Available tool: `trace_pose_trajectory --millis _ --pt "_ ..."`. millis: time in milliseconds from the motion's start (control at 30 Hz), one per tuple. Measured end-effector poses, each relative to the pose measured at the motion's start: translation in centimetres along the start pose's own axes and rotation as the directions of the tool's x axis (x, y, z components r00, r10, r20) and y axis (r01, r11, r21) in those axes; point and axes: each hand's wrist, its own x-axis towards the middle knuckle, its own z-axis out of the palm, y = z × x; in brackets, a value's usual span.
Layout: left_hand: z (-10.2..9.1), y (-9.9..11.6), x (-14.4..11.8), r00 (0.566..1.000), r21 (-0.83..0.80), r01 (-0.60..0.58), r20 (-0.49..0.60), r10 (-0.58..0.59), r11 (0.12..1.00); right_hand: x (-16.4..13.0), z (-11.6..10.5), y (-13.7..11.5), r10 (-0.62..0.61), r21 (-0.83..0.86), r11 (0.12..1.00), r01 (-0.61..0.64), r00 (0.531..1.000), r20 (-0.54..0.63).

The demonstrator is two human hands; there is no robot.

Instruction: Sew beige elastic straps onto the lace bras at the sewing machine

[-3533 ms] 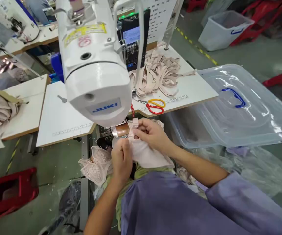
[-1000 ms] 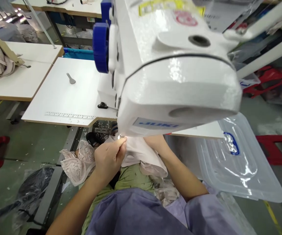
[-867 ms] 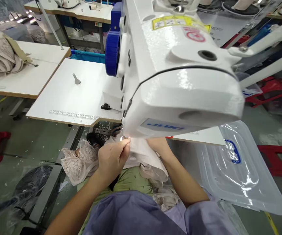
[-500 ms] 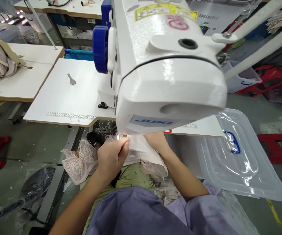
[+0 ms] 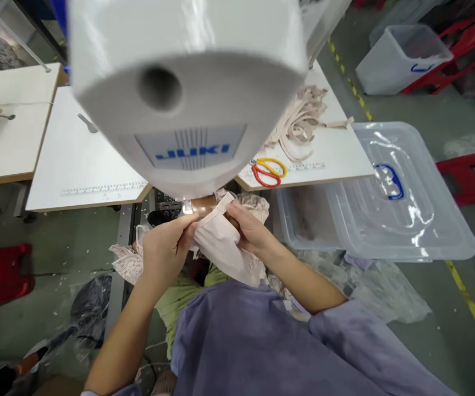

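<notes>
The pale pink fabric piece [image 5: 221, 242] sits just under the head of the white sewing machine [image 5: 188, 93], at the front edge of the white surface [image 5: 84, 165]. At 2 o'clock from it, scissors with red and yellow handles [image 5: 268, 170] lie on the surface, with a heap of beige straps [image 5: 299, 121] beyond. At 3 o'clock a clear plastic bin [image 5: 303, 220] stands on the green floor, its lid [image 5: 402, 192] askew on top. A red stool [image 5: 0, 275] stands at 9 o'clock.

Compared with half a second ago, the view has swung right: the scissors and straps have come into sight, and the right hand, then hidden under the machine, now shows.

The left hand [image 5: 165, 250] pinches the fabric's left edge, fingers [image 5: 190, 223] closed narrow. The right hand [image 5: 249, 228] grips its upper right edge, fingers curled on it.
</notes>
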Motion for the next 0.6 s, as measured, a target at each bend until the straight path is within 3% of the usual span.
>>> trace_pose_trajectory --millis 67,133,167,233,300,333,400,467,533,600 --pt "-0.4 0.1 -0.3 0.998 0.046 -0.054 0.041 0.053 0.997 -1.2 -0.2 0.6 -0.104 -0.032 0.994 0.103 0.995 -0.004" --pt "-0.5 0.5 -0.8 0.993 0.073 -0.082 0.088 0.076 0.994 -2.6 -0.3 1.0 -0.334 -0.198 0.923 0.33 0.943 0.015" --pt "-0.4 0.7 -1.1 0.987 0.078 -0.102 0.131 0.091 0.992 -3.3 -0.3 1.1 -0.466 -0.312 0.831 0.46 0.883 0.058" --pt "0.2 1.0 -1.7 0.96 0.094 -0.172 0.238 0.145 0.981 -4.7 -0.4 1.4 -0.662 -0.501 0.556 0.663 0.718 0.216" --pt "1.0 1.0 -2.4 0.932 0.145 -0.252 0.303 0.199 0.957 -5.8 -0.5 1.9 -0.73 -0.56 0.292 0.776 0.559 0.393" --pt "1.4 0.8 -2.7 0.926 0.175 -0.284 0.305 0.222 0.943 -6.3 -0.6 2.1 -0.719 -0.563 0.208 0.8 0.515 0.466" --pt "1.9 0.5 -3.2 0.934 0.229 -0.315 0.246 0.258 0.921 -6.9 -0.9 2.6 -0.647 -0.57 0.136 0.81 0.508 0.568" --pt "2.1 0.2 -3.5 0.94 0.256 -0.335 0.159 0.303 0.907 -7.1 -1.0 3.0 -0.562 -0.602 0.141 0.786 0.564 0.604" --pt "2.1 -0.1 -3.6 0.936 0.254 -0.352 0.084 0.342 0.901 -7.1 -0.9 3.2 -0.534 -0.616 0.158 0.772 0.592 0.604" --pt "2.1 -0.3 -3.5 0.928 0.233 -0.371 0.053 0.369 0.899 -7.2 -0.6 3.3 -0.54 -0.6 0.14 0.788 0.568 0.621"
